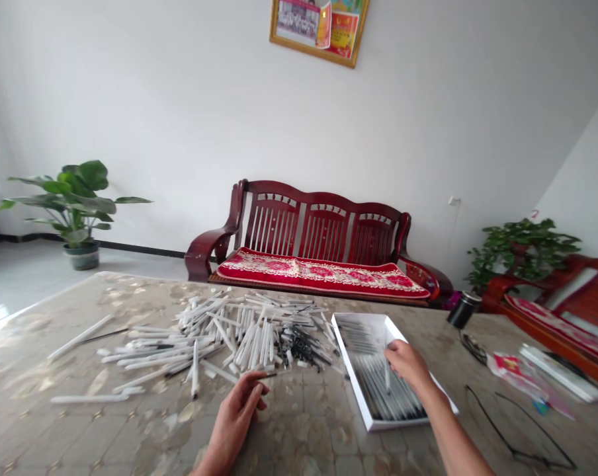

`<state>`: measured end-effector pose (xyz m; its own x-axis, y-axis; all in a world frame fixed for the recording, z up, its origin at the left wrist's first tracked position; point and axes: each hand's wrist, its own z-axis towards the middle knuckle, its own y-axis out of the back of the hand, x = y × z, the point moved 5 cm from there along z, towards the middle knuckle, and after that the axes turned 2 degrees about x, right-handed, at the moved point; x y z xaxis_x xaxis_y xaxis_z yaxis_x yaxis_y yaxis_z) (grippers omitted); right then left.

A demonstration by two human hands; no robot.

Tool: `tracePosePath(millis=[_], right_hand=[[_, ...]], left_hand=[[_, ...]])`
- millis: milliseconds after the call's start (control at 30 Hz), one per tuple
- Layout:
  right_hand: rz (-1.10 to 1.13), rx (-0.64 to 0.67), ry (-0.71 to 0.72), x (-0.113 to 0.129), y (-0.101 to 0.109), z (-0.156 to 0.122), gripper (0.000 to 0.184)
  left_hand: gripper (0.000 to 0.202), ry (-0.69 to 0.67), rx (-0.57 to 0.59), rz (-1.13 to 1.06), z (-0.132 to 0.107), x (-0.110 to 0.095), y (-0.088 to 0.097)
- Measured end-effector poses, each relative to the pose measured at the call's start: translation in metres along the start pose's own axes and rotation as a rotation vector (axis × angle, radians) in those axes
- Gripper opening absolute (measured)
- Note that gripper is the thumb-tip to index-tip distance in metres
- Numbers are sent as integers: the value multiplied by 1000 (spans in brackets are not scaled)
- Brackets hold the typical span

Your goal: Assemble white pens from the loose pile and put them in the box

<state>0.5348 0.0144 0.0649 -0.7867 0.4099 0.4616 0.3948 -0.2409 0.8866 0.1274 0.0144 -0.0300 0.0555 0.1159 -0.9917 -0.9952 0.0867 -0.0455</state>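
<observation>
My left hand [237,410] rests on the marbled table [41,370] with its fingers pinched on a thin dark refill [270,375], just in front of a heap of white pen barrels [229,330] and black pen parts [301,347]. My right hand [405,363] reaches into a white tray [376,423] and holds a white pen [387,380] over the rows of pens lying in it.
Loose white barrels [88,398] lie scattered to the left. A black cup [464,309], a black cable [520,436], a red packet [510,365] and white strips [559,373] sit to the right. Beyond the table stand a wooden bench [323,251] and potted plants [75,205].
</observation>
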Motion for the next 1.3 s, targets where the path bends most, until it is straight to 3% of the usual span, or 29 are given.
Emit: tracePosePath(millis=[67,167,333,467,533,633,767,867,933,1100,1300], right_hand=[[-180,15,-17,-17,8,7,12],[-354,47,-32,-29,3,8,15],[-511,74,3,-35,-13,6,21],[-580,55,51,-29,-12,7,20],[-559,40,94,-12,-14,4,20],[-347,65,193,37,-35,-11,20],[-84,196,403,130,-93,-49,15],[-116,206,474,185,-132,-72,15],[-177,185,491,210,-149,-80,19],[-322,165,458,230,-164,-79,23],[-289,164,414,211,-162,-79,23]], left_hand=[[48,15,-28,-4,1,0,1],[49,34,-67,-9,1,1,4],[49,50,-166,-15,0,4,11],[49,36,-226,-16,0,5,14],[49,27,-257,4,1,5,16],[45,-3,-304,50,1,3,18],[39,-43,-354,112,1,-1,23],[36,-52,-361,122,0,-3,26],[34,-60,-355,113,0,-4,26],[31,-98,-339,86,2,-2,24],[25,-193,-348,208,4,-4,22]])
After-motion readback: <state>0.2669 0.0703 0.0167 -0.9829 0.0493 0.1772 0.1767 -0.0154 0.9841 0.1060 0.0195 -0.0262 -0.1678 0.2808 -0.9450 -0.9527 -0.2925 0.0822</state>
